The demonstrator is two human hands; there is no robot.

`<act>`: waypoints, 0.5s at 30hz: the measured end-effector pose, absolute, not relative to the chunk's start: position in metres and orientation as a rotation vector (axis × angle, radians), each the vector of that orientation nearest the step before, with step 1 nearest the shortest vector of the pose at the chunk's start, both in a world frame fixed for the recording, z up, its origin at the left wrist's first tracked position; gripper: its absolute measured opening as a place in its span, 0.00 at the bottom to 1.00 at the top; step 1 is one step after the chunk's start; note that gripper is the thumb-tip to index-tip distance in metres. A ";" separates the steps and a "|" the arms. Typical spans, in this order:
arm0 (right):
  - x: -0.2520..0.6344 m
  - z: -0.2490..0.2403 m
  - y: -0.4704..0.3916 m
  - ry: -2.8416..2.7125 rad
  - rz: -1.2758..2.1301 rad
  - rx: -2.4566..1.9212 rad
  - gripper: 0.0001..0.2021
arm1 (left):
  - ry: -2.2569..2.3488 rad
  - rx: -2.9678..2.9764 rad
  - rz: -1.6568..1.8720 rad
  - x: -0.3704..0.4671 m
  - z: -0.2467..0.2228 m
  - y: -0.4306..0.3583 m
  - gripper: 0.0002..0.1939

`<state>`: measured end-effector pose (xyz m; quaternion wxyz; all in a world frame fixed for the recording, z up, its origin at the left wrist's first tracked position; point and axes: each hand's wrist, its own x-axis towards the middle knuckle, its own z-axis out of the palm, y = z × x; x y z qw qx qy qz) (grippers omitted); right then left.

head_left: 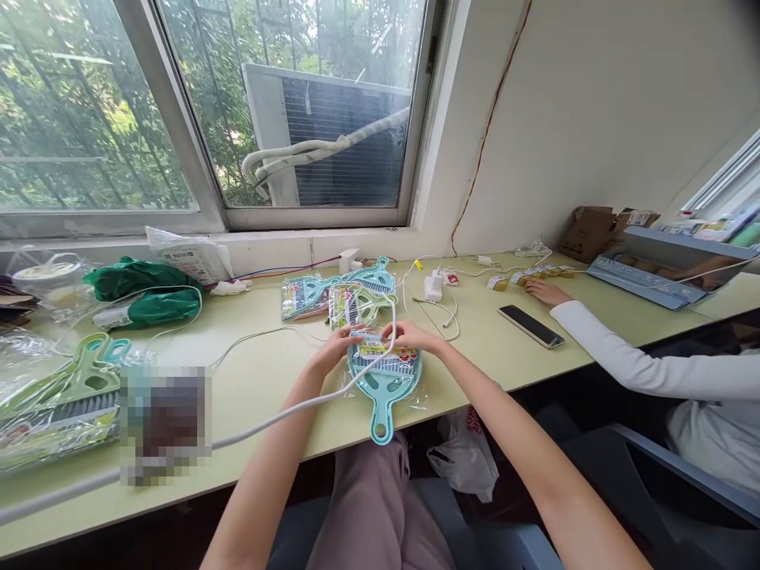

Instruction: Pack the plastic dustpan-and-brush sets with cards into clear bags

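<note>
A blue dustpan-and-brush set (387,388) in clear plastic wrap lies at the table's front edge, its handle pointing towards me. My left hand (340,348) is closed at the far left corner of the set, by its printed label. On the far right corner my right hand (409,336) is closed too, fingers bent against the wrapping. Some fingertips are hard to make out. Just beyond the hands lie a green wrapped set (369,299) and a blue wrapped set (309,294). A white cable from my side crosses in front of the set and passes by my right fingers.
More wrapped green dustpan sets (65,396) lie at the left, next to a blurred patch. Green bags (146,293) sit near the window. On the right are a phone (531,326), a white charger (433,285), a co-worker's hand (547,292) on yellow rolls, and a blue box (647,281).
</note>
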<state>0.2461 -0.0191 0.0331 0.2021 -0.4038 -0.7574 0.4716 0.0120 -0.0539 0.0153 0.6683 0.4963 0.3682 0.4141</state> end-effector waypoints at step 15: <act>0.242 0.053 -0.034 -2.413 0.797 -1.534 0.12 | 0.789 1.121 0.958 0.010 0.010 -0.046 0.27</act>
